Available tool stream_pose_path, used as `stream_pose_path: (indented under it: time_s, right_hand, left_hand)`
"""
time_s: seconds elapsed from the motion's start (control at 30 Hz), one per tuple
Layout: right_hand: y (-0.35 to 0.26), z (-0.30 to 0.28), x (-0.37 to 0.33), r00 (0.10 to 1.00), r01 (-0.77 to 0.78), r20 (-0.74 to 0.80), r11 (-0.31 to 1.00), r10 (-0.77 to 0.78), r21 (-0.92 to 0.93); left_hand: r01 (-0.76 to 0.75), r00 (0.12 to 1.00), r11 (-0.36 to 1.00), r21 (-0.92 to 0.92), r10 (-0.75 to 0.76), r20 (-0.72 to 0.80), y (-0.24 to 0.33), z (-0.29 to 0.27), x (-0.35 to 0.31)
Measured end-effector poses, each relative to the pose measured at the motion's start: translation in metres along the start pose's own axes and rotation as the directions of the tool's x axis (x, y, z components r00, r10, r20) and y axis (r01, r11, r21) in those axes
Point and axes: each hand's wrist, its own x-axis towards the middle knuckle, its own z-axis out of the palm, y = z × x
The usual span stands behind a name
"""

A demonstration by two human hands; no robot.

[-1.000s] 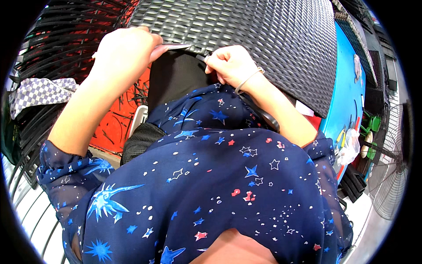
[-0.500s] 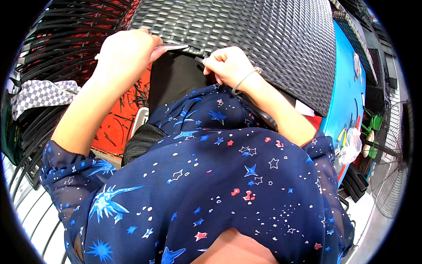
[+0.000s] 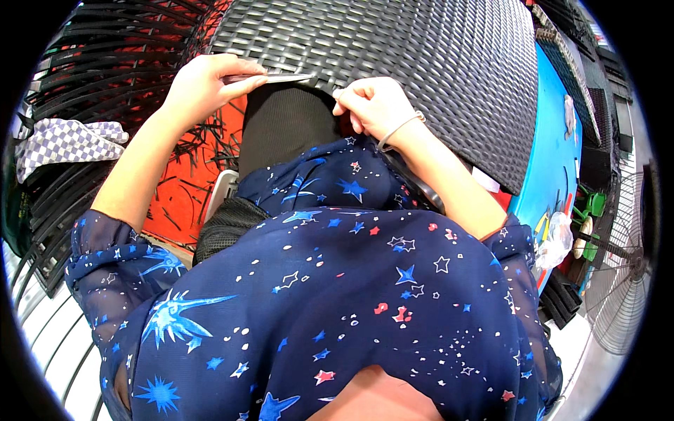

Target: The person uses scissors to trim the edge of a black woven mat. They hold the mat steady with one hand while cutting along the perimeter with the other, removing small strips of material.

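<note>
A large black woven rattan-like panel (image 3: 379, 42) leans over my lap, its near edge curving above my knees. My left hand (image 3: 203, 83) is closed around a thin, pointed metal tool (image 3: 288, 78), which lies along that edge with its tip toward the right. The kind of tool cannot be told. Opposite the tip, my right hand (image 3: 375, 105) has its fingers curled in a pinch at the panel's edge. Whatever the right fingers hold is too small or hidden to make out.
Many dark strips (image 3: 119, 63) fan out at the far left beside a checkered cloth (image 3: 70, 146). Black scraps litter a red surface (image 3: 179, 200). To the right are a blue tabletop (image 3: 554, 133), a clear plastic bag (image 3: 556, 242) and a wire fan guard (image 3: 618, 302).
My left hand has turned, so the tool now lies flatter along the panel's edge and more of it shows. The right hand has shifted slightly right, fingers still curled.
</note>
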Motion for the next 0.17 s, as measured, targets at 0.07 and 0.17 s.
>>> stream_pose_path:
  time_s: [0.07,0.17]
  right_hand:
    - [-0.0039,-0.0001,0.0003,1.000,-0.009,-0.007,1.000,0.009,-0.009]
    - [-0.0052,0.0022,0.0026,0.999,-0.040,-0.019,0.997,0.039,-0.066]
  left_hand:
    - [0.025,1.000,0.998,-0.052,-0.025,-0.008,-0.0020,0.0018,-0.0014]
    - [0.073,0.997,0.994,-0.081,-0.073,0.008,-0.0021,0.0041,-0.0019]
